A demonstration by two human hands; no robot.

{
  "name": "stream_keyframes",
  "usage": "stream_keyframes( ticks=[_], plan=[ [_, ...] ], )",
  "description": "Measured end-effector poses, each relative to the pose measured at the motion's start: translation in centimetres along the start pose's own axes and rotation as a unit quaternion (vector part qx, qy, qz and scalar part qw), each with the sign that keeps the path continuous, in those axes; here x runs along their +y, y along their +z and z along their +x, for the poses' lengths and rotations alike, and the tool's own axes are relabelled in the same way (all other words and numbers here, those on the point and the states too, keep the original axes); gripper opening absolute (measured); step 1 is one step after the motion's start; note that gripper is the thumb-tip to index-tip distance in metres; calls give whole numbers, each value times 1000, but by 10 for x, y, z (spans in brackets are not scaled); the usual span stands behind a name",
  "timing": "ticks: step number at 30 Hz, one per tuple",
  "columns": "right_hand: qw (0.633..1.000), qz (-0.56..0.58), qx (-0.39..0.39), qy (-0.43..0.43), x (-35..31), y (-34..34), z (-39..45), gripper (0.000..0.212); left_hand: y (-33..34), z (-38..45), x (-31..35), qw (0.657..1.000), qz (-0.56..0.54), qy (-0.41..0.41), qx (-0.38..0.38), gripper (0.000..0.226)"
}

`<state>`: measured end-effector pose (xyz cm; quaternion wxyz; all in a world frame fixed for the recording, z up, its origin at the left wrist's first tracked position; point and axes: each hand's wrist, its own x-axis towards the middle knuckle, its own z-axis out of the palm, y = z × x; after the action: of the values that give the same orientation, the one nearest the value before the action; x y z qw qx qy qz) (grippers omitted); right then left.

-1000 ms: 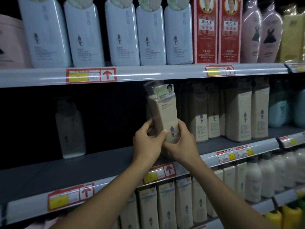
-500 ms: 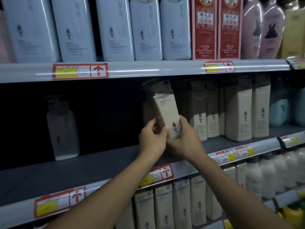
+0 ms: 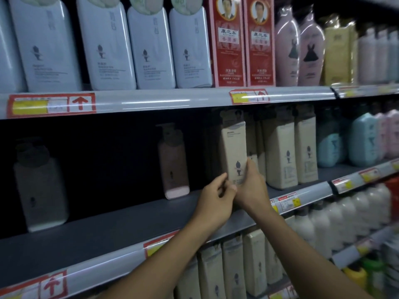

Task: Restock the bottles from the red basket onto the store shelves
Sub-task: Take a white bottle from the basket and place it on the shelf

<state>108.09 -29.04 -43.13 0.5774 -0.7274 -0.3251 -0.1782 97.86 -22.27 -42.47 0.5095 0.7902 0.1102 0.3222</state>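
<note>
Matt beige plastic bottle [image 3: 234, 152]; glossy clear strip [image 3: 172, 102] fronts shelf.

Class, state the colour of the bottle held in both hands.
Beige or cream bottle with a small dark figure logo, clearest in the head view.

Top shelf: two red boxes [image 3: 244, 42] stand side by side, each with a portrait at the top. Right of them, two pink bottles [image 3: 300, 48] with a black dress mark, then a yellow pack [image 3: 336, 55]. Red-and-yellow price tags [image 3: 50, 103] with an up arrow on the shelf edges. Middle shelf, far right: blue bottles [image 3: 358, 141]. Bottom right: yellow bottle [image 3: 356, 277], blurred.
</note>
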Motion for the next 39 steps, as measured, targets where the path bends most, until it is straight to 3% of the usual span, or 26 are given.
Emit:
stream_keyframes(
  ticks=[10, 13, 21, 29, 34, 39],
  plan=[
    [998, -53, -6, 31, 33, -40, 27, 48, 46, 5, -3, 999, -34, 27, -27, 50],
    [995, -82, 6, 63, 38, -37, 29, 67, 53, 6, -4, 999, -38, 20, -11, 50],
    [986, -127, 71, 79, 48, -29, 17, 53, 58, 7, 4, 997, -78, 22, 9, 58],
    [979, -128, 126, 99, 58, -29, 30, 57, 37, 8, 8, 994, -78, 70, 15, 49],
    [977, -128, 143, 92, 63, -20, 28, 47, 21, 1, 7, 994, -73, 69, 30, 48],
    [980, -83, 171, 59, 44, -20, 8, 67, 9, -10, 8, 994, -80, 64, 43, 42]
  ],
)
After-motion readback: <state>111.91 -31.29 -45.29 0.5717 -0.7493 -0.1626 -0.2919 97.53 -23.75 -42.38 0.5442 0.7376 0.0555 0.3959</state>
